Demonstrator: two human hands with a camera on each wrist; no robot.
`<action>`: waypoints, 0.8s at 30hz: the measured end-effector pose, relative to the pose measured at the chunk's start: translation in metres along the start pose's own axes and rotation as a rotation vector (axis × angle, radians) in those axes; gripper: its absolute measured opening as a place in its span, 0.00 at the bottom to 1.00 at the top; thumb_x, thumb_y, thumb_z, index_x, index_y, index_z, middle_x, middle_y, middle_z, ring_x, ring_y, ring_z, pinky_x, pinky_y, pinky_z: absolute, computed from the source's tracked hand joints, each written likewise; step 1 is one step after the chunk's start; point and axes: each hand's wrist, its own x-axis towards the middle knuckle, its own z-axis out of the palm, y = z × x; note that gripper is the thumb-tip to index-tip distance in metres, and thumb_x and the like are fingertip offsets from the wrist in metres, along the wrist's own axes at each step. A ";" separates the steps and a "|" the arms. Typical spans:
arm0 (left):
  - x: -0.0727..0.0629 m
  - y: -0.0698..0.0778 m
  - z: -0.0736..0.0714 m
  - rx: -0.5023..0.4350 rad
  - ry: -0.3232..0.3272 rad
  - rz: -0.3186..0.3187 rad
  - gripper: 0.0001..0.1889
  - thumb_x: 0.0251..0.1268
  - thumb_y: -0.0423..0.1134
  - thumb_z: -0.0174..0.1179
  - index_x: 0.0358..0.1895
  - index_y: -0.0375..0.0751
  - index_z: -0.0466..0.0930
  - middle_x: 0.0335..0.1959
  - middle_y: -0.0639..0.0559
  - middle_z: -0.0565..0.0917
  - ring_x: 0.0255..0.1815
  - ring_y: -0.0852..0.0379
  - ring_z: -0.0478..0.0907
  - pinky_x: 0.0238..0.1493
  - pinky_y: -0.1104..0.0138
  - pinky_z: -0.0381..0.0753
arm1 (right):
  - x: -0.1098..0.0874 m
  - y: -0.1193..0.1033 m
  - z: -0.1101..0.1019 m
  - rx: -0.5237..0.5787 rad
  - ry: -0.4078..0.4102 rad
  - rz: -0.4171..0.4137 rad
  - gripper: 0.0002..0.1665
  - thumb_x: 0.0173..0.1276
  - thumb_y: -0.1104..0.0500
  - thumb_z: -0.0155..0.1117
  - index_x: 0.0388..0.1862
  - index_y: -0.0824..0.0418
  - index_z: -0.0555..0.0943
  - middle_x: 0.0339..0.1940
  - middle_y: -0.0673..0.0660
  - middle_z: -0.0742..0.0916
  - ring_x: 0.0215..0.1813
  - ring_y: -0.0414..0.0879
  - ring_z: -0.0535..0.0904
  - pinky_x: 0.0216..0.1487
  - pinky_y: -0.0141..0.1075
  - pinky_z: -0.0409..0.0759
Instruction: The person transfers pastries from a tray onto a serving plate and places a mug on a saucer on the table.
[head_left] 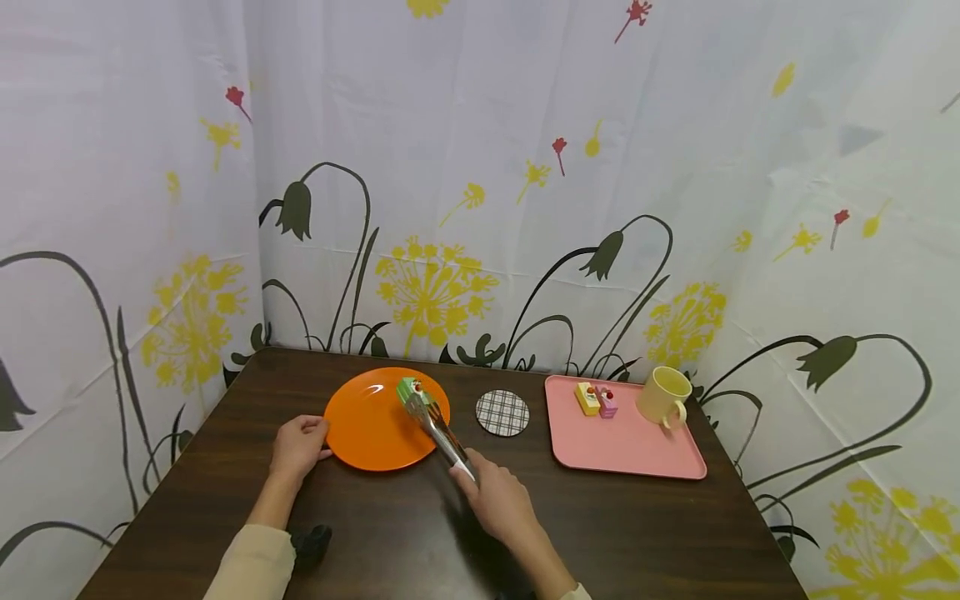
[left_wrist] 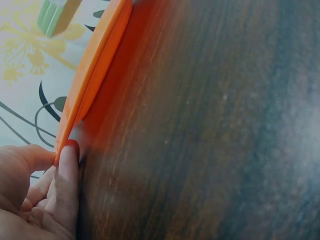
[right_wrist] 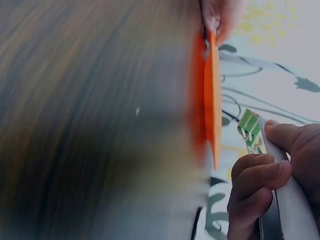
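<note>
An orange plate [head_left: 367, 425] lies on the dark wooden table, and my left hand [head_left: 298, 446] pinches its left rim between thumb and fingers. In the left wrist view the thumb is on top of the rim [left_wrist: 92, 65] and a finger beneath. My right hand [head_left: 498, 496] grips metal tongs [head_left: 442, 433], which reach over the plate's right side. Between the tong tips is a small green toy cake slice [head_left: 408, 390], above the plate in the right wrist view. That view shows the fingers curled round the tongs' handle [right_wrist: 290, 205].
A round checked coaster [head_left: 502, 413] lies right of the plate. Farther right, a pink tray [head_left: 622, 446] carries a yellow cake slice [head_left: 587, 398], a pink cake slice [head_left: 607, 403] and a pale yellow mug [head_left: 662, 396]. A patterned curtain [head_left: 465, 167] hangs behind the table.
</note>
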 end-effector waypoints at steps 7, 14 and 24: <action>0.001 -0.001 -0.001 -0.010 -0.006 0.017 0.27 0.87 0.46 0.50 0.73 0.25 0.70 0.67 0.26 0.77 0.54 0.46 0.87 0.40 0.72 0.91 | 0.002 -0.018 0.013 -0.123 -0.017 -0.043 0.28 0.81 0.35 0.60 0.71 0.45 0.81 0.40 0.56 0.92 0.37 0.55 0.88 0.25 0.49 0.76; 0.002 0.000 -0.002 -0.004 0.001 0.007 0.27 0.86 0.46 0.50 0.72 0.25 0.70 0.66 0.26 0.78 0.51 0.48 0.88 0.40 0.72 0.91 | 0.004 -0.030 0.022 -0.261 -0.025 -0.049 0.25 0.79 0.32 0.59 0.65 0.41 0.80 0.30 0.54 0.87 0.30 0.53 0.85 0.21 0.48 0.73; -0.001 0.002 -0.002 0.006 0.003 -0.008 0.26 0.86 0.46 0.51 0.72 0.27 0.72 0.67 0.27 0.79 0.44 0.56 0.87 0.39 0.72 0.91 | 0.004 -0.040 0.031 -0.377 -0.006 -0.063 0.20 0.78 0.33 0.62 0.59 0.40 0.79 0.25 0.53 0.86 0.24 0.53 0.82 0.19 0.47 0.72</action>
